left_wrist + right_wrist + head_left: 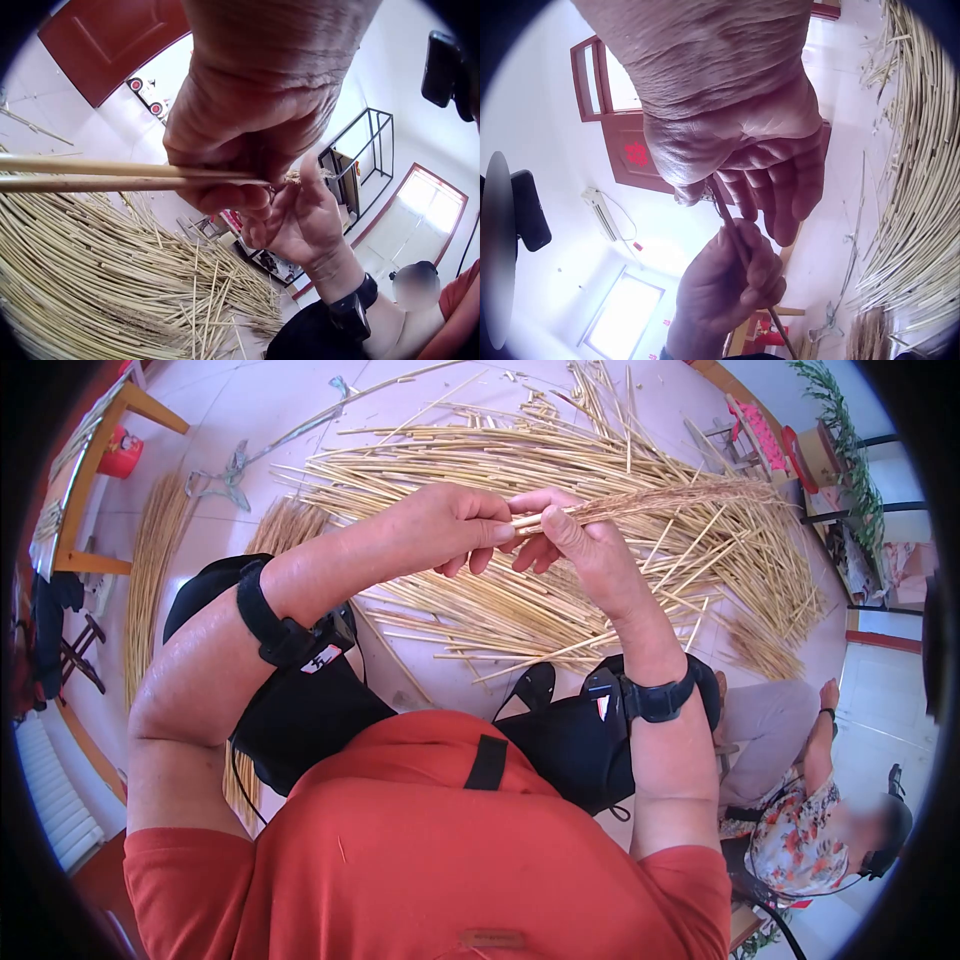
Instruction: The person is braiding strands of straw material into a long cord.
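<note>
My left hand (465, 525) grips a pair of thin pale stalks (90, 176), which in the left wrist view stick out to the left past its fingers. Close beside it, my right hand (595, 555) holds the same stalks between thumb and index finger. Its other fingers (784, 202) are loosely extended in the right wrist view. Beyond the right hand, the brushy tops (690, 495) of the stalks reach over a large floor pile of cut stalks (480, 460). Part of the held stalks is hidden by the hands.
Brushy bundles (155, 560) lie on the floor to the left, near a wooden table (120, 410) and a red bucket (120, 455). Another person (800, 830) sits at the right. A black metal rack (367, 142) stands by the wall.
</note>
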